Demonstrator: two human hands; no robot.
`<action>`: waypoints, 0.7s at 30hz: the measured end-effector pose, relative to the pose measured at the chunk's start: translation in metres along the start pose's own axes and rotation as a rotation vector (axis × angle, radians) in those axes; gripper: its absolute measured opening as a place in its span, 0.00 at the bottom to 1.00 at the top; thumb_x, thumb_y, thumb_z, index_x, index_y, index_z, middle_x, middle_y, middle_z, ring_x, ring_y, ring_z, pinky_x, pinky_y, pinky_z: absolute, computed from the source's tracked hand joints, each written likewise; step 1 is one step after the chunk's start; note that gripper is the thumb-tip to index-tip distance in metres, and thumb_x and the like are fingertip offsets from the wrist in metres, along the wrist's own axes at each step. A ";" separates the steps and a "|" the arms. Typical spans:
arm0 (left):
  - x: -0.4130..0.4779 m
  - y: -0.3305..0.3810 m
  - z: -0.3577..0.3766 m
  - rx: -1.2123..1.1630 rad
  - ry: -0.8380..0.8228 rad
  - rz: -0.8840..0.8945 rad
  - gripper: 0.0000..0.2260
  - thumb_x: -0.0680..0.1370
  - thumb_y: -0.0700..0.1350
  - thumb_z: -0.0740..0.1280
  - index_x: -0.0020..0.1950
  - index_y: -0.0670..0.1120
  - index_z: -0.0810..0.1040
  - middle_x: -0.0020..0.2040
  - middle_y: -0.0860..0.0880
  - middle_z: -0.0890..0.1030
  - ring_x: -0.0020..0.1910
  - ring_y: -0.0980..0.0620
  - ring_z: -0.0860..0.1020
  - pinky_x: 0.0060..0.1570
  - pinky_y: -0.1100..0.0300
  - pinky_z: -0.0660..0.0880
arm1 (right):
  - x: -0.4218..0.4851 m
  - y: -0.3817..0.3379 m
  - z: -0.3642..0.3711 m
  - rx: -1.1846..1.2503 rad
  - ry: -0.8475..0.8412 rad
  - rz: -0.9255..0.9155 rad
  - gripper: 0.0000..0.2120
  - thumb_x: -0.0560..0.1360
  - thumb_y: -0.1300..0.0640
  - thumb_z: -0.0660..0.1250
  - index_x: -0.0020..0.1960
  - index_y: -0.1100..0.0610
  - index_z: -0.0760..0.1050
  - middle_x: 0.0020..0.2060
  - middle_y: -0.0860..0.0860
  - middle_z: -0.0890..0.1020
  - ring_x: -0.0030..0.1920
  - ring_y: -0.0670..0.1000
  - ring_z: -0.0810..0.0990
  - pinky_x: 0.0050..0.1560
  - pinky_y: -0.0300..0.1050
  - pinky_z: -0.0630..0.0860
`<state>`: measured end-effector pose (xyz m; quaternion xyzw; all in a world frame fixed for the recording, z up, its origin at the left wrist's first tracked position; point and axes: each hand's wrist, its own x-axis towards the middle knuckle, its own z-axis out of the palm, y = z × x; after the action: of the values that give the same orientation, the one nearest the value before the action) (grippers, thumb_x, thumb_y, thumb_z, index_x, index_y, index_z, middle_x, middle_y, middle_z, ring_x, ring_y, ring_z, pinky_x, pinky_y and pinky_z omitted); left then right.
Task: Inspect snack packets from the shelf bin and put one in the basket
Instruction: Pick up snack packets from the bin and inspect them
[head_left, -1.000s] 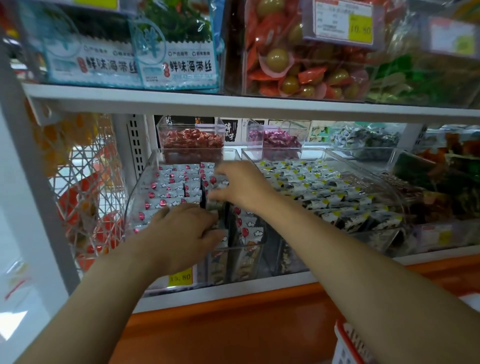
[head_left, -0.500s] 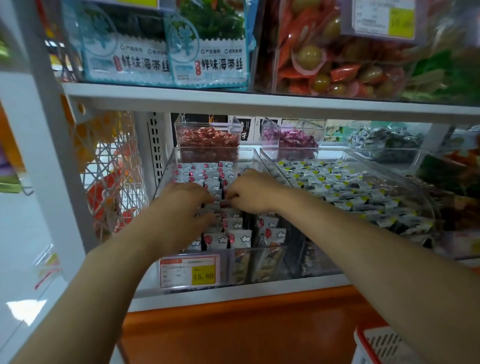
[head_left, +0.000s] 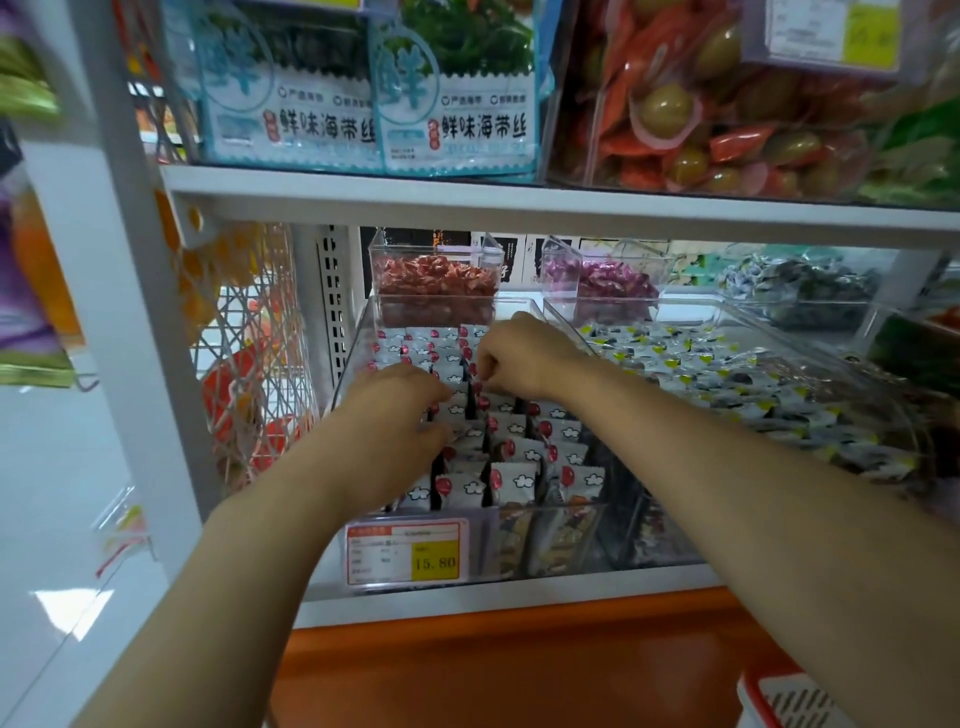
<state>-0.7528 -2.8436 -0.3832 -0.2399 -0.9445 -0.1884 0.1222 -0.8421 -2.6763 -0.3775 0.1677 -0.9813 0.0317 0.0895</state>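
A clear shelf bin (head_left: 358, 332) holds rows of upright white snack packets (head_left: 511, 480) printed with a red dot and clouds. Both of my hands are inside it. My left hand (head_left: 400, 415) lies over the left rows, fingers and thumb curled round the top of a packet. My right hand (head_left: 524, 358) is further back at the middle, fingers curled down and pinching the top edge of another packet. Both sets of fingertips are partly hidden. A corner of the red-rimmed white basket (head_left: 779, 699) shows at the bottom right.
A yellow price tag (head_left: 434, 561) reads 15.80 on the bin front. To the right is a second bin of yellow-marked packets (head_left: 727, 374). Small candy boxes (head_left: 434, 283) stand behind. The upper shelf board (head_left: 519, 202) hangs low over the bins. A wire rack (head_left: 249, 353) is at left.
My left hand has gone from the bin's front edge into the packets. My right hand has stayed at the middle rows. The view has shifted closer and a little left.
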 end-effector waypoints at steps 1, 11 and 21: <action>0.000 0.000 0.001 -0.007 0.006 0.000 0.18 0.79 0.43 0.60 0.70 0.46 0.68 0.69 0.48 0.70 0.67 0.51 0.66 0.65 0.62 0.59 | 0.002 -0.001 0.002 -0.027 -0.008 0.003 0.05 0.74 0.62 0.67 0.48 0.57 0.80 0.52 0.56 0.80 0.54 0.54 0.77 0.57 0.52 0.75; 0.003 0.007 0.004 -0.221 0.239 -0.117 0.18 0.80 0.42 0.61 0.69 0.45 0.69 0.67 0.45 0.71 0.62 0.50 0.72 0.60 0.59 0.68 | -0.048 0.004 -0.028 0.440 0.428 0.083 0.02 0.77 0.61 0.64 0.45 0.58 0.72 0.43 0.53 0.79 0.42 0.52 0.77 0.44 0.49 0.75; 0.000 0.027 0.017 -0.653 0.171 -0.250 0.09 0.80 0.44 0.60 0.54 0.42 0.77 0.49 0.41 0.80 0.41 0.46 0.78 0.32 0.66 0.74 | -0.123 0.005 -0.018 1.271 0.582 0.314 0.04 0.77 0.65 0.62 0.43 0.62 0.72 0.33 0.50 0.79 0.28 0.42 0.78 0.29 0.38 0.78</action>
<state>-0.7417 -2.8143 -0.3900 -0.1321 -0.8430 -0.5130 0.0936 -0.7264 -2.6295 -0.3829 0.0288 -0.7219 0.6531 0.2269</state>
